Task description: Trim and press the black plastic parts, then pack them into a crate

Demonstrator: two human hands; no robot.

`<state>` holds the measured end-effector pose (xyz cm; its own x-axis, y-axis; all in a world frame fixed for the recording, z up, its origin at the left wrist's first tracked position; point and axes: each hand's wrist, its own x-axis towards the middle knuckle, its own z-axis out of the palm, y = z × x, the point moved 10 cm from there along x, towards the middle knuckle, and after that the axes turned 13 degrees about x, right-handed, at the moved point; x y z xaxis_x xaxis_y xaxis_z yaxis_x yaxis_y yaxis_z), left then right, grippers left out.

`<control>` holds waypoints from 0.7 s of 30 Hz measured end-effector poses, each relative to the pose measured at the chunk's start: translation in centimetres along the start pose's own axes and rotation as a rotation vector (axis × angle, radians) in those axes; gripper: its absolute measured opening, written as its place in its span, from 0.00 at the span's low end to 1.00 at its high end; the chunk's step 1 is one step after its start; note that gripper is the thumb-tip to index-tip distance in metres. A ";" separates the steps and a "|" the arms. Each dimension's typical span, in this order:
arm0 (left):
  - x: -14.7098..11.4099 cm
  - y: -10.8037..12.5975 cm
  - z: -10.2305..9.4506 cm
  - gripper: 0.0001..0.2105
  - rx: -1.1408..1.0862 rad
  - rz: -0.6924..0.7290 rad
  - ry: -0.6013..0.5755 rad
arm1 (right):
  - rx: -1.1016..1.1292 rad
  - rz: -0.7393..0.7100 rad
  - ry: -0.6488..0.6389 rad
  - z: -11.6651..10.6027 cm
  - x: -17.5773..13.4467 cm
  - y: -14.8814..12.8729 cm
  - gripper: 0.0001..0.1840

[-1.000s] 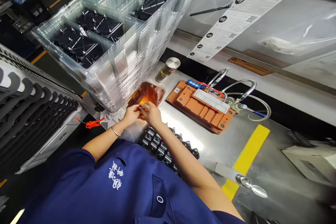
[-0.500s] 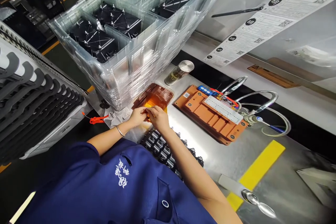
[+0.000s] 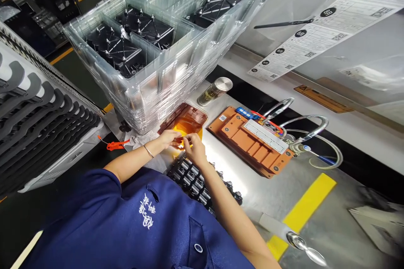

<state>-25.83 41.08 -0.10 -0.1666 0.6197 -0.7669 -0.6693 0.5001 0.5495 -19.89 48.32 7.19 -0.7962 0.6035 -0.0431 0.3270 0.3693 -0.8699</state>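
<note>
My left hand (image 3: 169, 138), with a silver bangle on the wrist, reaches over glossy amber film (image 3: 186, 128) in front of a brown translucent tray (image 3: 197, 114). Its fingers are drawn together; what they hold is too small to tell. Just to the right, my right hand (image 3: 195, 148) is curled in a pinch, and whatever sits between its fingertips cannot be made out. Below both hands, partly covered by my right forearm, lies a black ribbed part (image 3: 192, 178) on the metal table.
A film-wrapped clear crate (image 3: 167, 80) with black parts stands behind the hands. To the right are a metal-lidded jar (image 3: 217, 88), an orange fixture (image 3: 249, 141) with hoses and a yellow stripe (image 3: 311, 197). A crumpled cloth (image 3: 143, 138) and red-orange tool (image 3: 117, 145) lie left.
My hands have moved apart from fingertips touching, leaving a small gap over the amber film. The whole view has shifted slightly.
</note>
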 end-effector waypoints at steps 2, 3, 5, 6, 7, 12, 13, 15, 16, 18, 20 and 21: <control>0.0 0.2 0.3 0.06 -0.009 0.019 0.025 | 0.183 0.105 0.198 -1.5 -0.7 1.4 0.18; -0.1 0.3 0.7 0.05 -0.007 0.023 0.011 | 0.233 0.141 0.264 -2.0 -1.0 1.9 0.19; -0.3 0.6 1.3 0.06 0.018 0.025 -0.029 | 0.246 0.170 0.312 -2.5 -1.6 2.1 0.21; -0.5 0.7 1.5 0.07 0.037 0.027 -0.037 | 0.258 0.187 0.322 -2.8 -1.9 2.0 0.22; -0.6 0.9 1.4 0.07 0.059 0.032 -0.032 | 0.260 0.203 0.323 -3.0 -2.1 1.9 0.24; -1.2 2.0 1.1 0.08 0.141 0.092 0.038 | 0.115 0.292 0.289 -3.5 -3.3 0.7 0.20; -1.2 2.1 1.1 0.08 0.146 0.109 0.047 | 0.123 0.328 0.296 -3.5 -3.4 0.8 0.17; -1.2 2.3 1.1 0.09 0.169 0.134 0.073 | 0.194 0.402 0.311 -3.3 -3.5 1.5 0.14; -1.1 2.3 1.1 0.08 0.203 0.138 0.087 | 0.236 0.431 0.319 -3.4 -3.6 2.1 0.13; -0.7 2.2 0.7 0.07 0.293 0.133 0.120 | 0.297 0.477 0.349 -4.6 -3.9 3.6 0.13; 0.0 2.1 -0.1 0.06 0.380 0.127 0.172 | 0.329 0.535 0.419 -7.8 -5.2 5.6 0.14; 0.5 2.1 -0.7 0.05 0.417 0.125 0.205 | 0.338 0.571 0.472 -10.0 -6.5 6.7 0.15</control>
<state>-27.77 42.01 0.44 -0.3946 0.5797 -0.7129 -0.2947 0.6551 0.6958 -7.44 53.94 6.61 -0.2303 0.8964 -0.3787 0.3862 -0.2730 -0.8811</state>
